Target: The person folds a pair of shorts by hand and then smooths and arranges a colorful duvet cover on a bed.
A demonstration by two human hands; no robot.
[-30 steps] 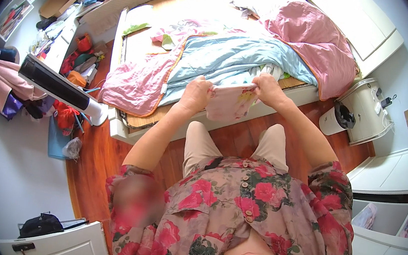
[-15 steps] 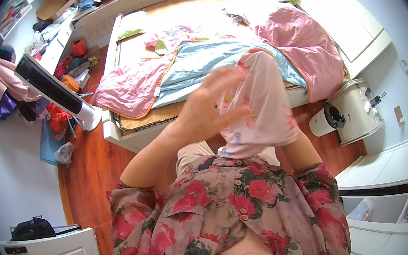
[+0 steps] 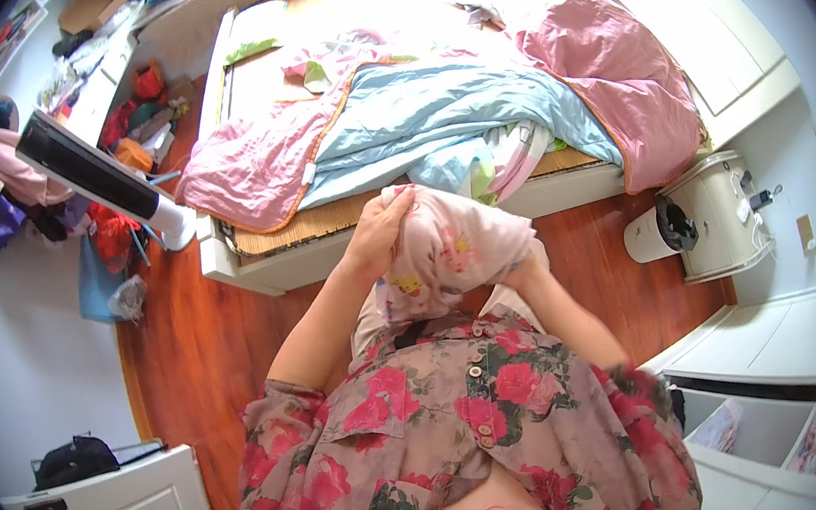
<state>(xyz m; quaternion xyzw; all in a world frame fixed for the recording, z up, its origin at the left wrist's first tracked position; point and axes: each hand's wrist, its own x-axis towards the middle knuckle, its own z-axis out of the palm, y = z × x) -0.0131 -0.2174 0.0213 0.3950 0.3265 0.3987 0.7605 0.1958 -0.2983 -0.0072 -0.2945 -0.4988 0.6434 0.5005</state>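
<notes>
We look over a room with a reddish wood floor (image 3: 192, 341); a bed (image 3: 300, 271) fills its far middle, a pink and blue quilt (image 3: 424, 116) rumpled across it. The left hand (image 3: 377, 231) is raised short of the bed's near edge, its fingers closed on the left side of a pale printed cloth (image 3: 459, 253). The right forearm (image 3: 568, 309) angles in from the right and runs into the cloth, which hides the right hand, so we cannot tell its grip. The cloth hangs bunched in front of the shirt (image 3: 421, 408), covering part of the trousers (image 3: 515, 305). Left of the bed we see a fan (image 3: 95, 179); right, a bin (image 3: 643, 244) beside a nightstand (image 3: 718, 225).
</notes>
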